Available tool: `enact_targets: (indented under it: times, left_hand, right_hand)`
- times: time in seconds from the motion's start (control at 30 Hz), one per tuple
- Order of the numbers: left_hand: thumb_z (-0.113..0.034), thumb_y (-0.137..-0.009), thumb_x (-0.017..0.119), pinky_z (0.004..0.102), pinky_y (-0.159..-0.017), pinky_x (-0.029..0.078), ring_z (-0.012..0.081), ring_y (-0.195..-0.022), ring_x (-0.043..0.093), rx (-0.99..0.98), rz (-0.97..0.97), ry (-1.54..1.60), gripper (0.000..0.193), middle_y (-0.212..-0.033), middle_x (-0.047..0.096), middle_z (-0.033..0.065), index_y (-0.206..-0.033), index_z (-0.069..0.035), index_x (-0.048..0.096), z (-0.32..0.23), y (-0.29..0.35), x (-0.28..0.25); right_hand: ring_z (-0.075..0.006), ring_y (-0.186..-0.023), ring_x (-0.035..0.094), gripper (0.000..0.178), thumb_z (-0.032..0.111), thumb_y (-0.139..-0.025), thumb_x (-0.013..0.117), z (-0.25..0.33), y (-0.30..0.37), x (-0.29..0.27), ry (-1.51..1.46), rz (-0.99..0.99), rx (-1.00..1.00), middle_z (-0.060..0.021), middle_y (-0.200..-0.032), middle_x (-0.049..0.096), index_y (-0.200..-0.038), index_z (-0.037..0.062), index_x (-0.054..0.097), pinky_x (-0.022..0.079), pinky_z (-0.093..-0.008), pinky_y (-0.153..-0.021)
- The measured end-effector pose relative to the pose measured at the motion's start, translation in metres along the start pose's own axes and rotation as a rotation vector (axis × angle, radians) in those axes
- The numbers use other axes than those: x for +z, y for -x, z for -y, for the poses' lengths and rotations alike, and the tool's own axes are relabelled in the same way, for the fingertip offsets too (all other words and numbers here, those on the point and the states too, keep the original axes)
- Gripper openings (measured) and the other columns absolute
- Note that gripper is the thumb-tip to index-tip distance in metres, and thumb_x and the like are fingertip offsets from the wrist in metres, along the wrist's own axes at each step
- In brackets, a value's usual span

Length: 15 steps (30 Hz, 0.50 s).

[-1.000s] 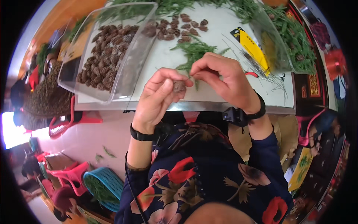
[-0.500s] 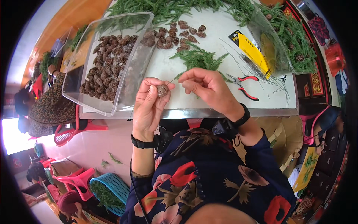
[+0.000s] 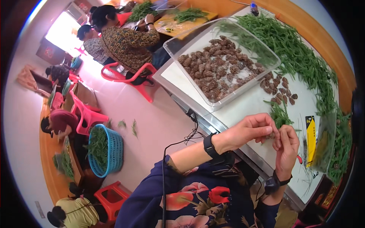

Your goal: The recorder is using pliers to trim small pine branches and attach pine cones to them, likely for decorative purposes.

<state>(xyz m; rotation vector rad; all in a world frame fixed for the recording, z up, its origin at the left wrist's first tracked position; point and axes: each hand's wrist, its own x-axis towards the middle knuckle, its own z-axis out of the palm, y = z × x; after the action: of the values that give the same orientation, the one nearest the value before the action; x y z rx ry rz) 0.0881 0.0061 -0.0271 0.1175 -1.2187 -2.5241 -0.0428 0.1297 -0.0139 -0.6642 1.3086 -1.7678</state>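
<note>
My left hand (image 3: 253, 131) is closed round a small brown pine cone (image 3: 271, 135), which is mostly hidden by the fingers. Right against it, my right hand (image 3: 287, 150) has its fingers pinched together; what lies between them is too small to see. Both hands are over the table's front edge. Just beyond them lies a small bunch of green artificial pine sprigs (image 3: 280, 114). A red handle tip of the pliers (image 3: 300, 159) shows beside my right hand, the rest being covered.
A clear plastic bin (image 3: 224, 103) of pine cones stands on the white table, with loose pine cones (image 3: 279, 88) beside it. Green sprigs (image 3: 304, 64) line the far side. Thin wires and a yellow-black packet (image 3: 310, 140) lie right. A blue basket (image 3: 116, 152) and co-workers are left.
The view has swung to the left, showing more of the room and co-workers. My hands have come together at the pine cone; before, they were apart with a thin wire between them.
</note>
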Motion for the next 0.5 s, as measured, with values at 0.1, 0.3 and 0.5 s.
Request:
enact_targets:
  times: [0.1,0.3,0.5]
  left_hand:
    - [-0.014,-0.095,0.055,0.0179,-0.062,0.04,0.0037,-0.073,0.053,-0.05,0.043,0.03,0.007,-0.094,0.065,0.0006,-0.098,-0.009,0.057,-0.002,-0.003,0.0]
    - [-0.012,-0.093,0.057,0.0177,-0.063,0.04,0.0038,-0.079,0.056,-0.086,0.126,-0.028,0.007,-0.094,0.066,0.002,-0.098,-0.009,0.054,0.0,-0.007,0.005]
    - [-0.005,-0.091,0.059,0.0188,-0.067,0.042,0.0074,-0.087,0.059,-0.072,0.129,-0.008,0.02,-0.094,0.066,0.0058,-0.107,-0.008,0.047,0.006,-0.01,0.02]
  right_hand:
    - [-0.0027,-0.054,0.034,0.009,0.013,-0.095,0.053,0.004,-0.001,-0.004,0.061,0.016,-0.031,0.0045,-0.067,0.042,-0.091,0.0049,0.054,0.024,-0.0184,-0.049]
    - [-0.0032,-0.056,0.032,0.012,0.012,-0.094,0.053,0.013,0.008,-0.008,0.302,-0.012,-0.152,0.0053,-0.067,0.039,-0.084,0.0047,0.052,0.022,-0.019,-0.05]
    - [-0.0033,-0.056,0.032,0.015,0.015,-0.094,0.053,0.019,0.022,-0.014,0.351,-0.105,-0.171,0.0055,-0.067,0.04,-0.083,0.0044,0.051,0.023,-0.0194,-0.051]
